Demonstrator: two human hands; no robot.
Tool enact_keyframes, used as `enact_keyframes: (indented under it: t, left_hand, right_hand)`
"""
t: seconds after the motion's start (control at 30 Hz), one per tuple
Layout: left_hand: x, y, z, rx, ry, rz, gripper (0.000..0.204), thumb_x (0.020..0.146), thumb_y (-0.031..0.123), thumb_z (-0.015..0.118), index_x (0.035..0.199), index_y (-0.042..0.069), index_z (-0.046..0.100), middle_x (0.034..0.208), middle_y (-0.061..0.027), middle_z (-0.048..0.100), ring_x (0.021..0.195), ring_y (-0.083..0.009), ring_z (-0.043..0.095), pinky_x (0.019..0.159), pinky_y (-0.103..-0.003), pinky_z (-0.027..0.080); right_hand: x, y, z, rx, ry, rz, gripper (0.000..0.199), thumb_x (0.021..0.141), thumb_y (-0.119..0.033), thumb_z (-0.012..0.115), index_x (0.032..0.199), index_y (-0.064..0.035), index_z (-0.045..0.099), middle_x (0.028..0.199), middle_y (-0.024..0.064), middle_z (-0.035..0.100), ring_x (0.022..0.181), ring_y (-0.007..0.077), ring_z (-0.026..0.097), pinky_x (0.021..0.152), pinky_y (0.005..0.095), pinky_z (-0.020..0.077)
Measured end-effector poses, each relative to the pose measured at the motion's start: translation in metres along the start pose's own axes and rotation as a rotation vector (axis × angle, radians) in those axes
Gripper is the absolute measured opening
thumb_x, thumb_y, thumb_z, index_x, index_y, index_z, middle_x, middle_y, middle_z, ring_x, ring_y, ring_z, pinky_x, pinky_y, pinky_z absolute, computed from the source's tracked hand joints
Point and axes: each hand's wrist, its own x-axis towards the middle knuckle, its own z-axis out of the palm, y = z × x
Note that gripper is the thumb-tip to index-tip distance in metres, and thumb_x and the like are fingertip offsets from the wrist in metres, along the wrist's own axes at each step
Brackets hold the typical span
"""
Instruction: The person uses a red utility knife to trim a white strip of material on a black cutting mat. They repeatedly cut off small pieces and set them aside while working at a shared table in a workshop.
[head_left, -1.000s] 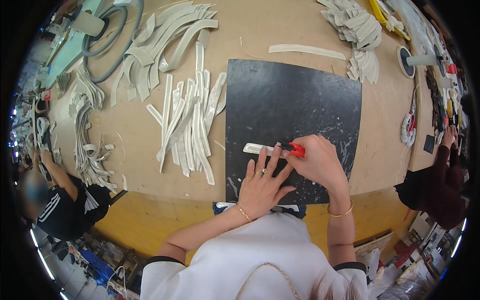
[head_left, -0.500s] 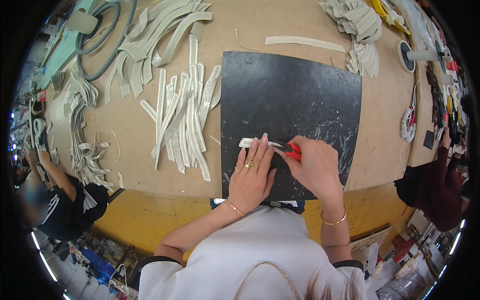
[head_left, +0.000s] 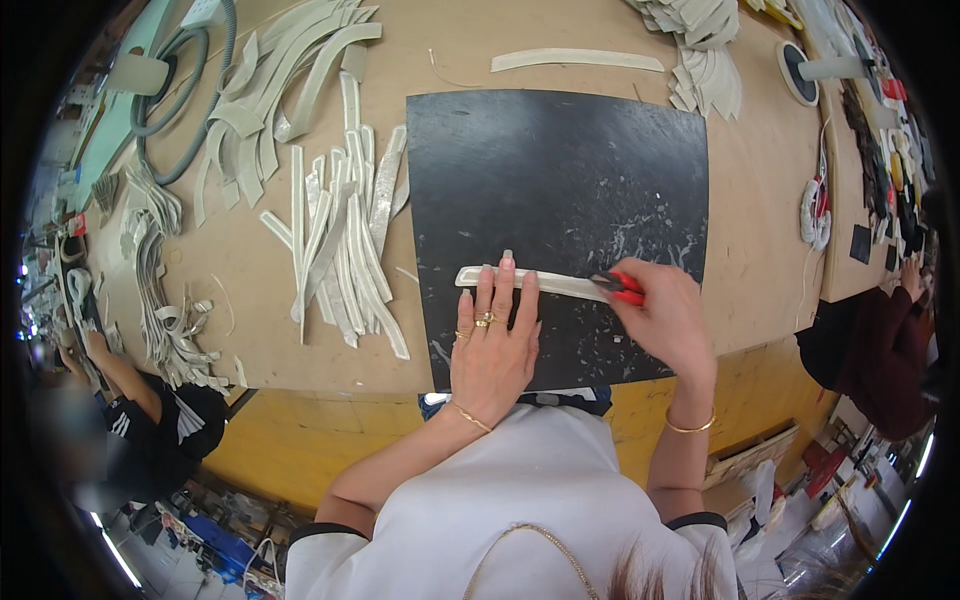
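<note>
A narrow off-white strip [head_left: 565, 284] with a pale raised border lies across a black mat [head_left: 555, 170] on the table. My left hand [head_left: 493, 345] rests flat on it with the fingers stretched out, pressing it near its left end. At the strip's right part, my right hand [head_left: 668, 315] is closed round a red-handled tool [head_left: 622, 287] with a dark metal head, which looks like snips or pliers. The tool's head meets the strip there. My fingers cover part of the tool and the strip's right end, so its exact kind is hard to tell.
Left of the mat lies a loose pile of bordered strips [head_left: 345, 240]; wider plain strips [head_left: 285, 75] are heaped behind it. A single strip [head_left: 577, 60] lies beyond the mat. Stacked pieces [head_left: 707, 82] and red-and-white scissors [head_left: 817, 215] are at right. Other people work at both sides.
My right hand and the red-handled tool have moved right along the strip, uncovering more of it. My left hand stays pressed on the strip. The whole view has shifted slightly.
</note>
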Motion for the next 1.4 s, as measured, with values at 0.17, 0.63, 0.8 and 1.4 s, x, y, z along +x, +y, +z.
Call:
enact_keyframes:
  t: [0.17,0.63,0.8,1.4]
  left_hand:
    - [0.002,0.002,-0.003,0.004,-0.01,-0.008,0.058,0.095,0.019,0.055,0.149,0.007,0.039,0.159,-0.0201,0.026,0.146,-0.0388,0.027,0.117,-0.055,0.021]
    - [0.005,0.014,-0.004,0.032,-0.051,-0.006,0.058,0.094,0.024,0.059,0.15,0.025,0.042,0.158,-0.0321,0.014,0.145,-0.0533,0.014,0.112,-0.07,0.007]
    - [0.007,0.023,-0.007,0.045,-0.071,-0.031,0.06,0.093,0.025,0.062,0.149,0.031,0.042,0.156,-0.0368,0.012,0.144,-0.0579,0.01,0.107,-0.077,0.003]
    - [0.015,0.03,0.0,-0.08,-0.124,0.149,0.059,0.094,0.012,0.057,0.149,0.006,0.037,0.158,-0.0265,0.022,0.145,-0.0483,0.021,0.117,-0.058,0.021]
  right_hand:
    - [-0.017,0.03,-0.011,0.134,0.039,0.107,0.014,0.087,-0.012,0.071,0.084,0.0002,0.066,0.056,0.0074,0.042,0.052,0.0173,0.038,0.052,0.0321,0.0346]
    - [-0.022,0.037,-0.007,0.232,0.019,0.176,0.016,0.087,-0.016,0.07,0.083,-0.0018,0.064,0.058,0.0125,0.05,0.053,0.0289,0.047,0.055,0.0373,0.0386]
    - [-0.025,0.036,-0.006,0.204,0.025,0.167,0.013,0.082,-0.012,0.071,0.082,-0.0023,0.064,0.062,0.013,0.054,0.057,0.0301,0.053,0.057,0.0374,0.0425]
    - [-0.032,0.036,-0.006,0.155,0.07,0.172,0.011,0.079,-0.01,0.071,0.081,-0.0031,0.063,0.07,0.0115,0.06,0.065,0.031,0.059,0.06,0.0392,0.0441]
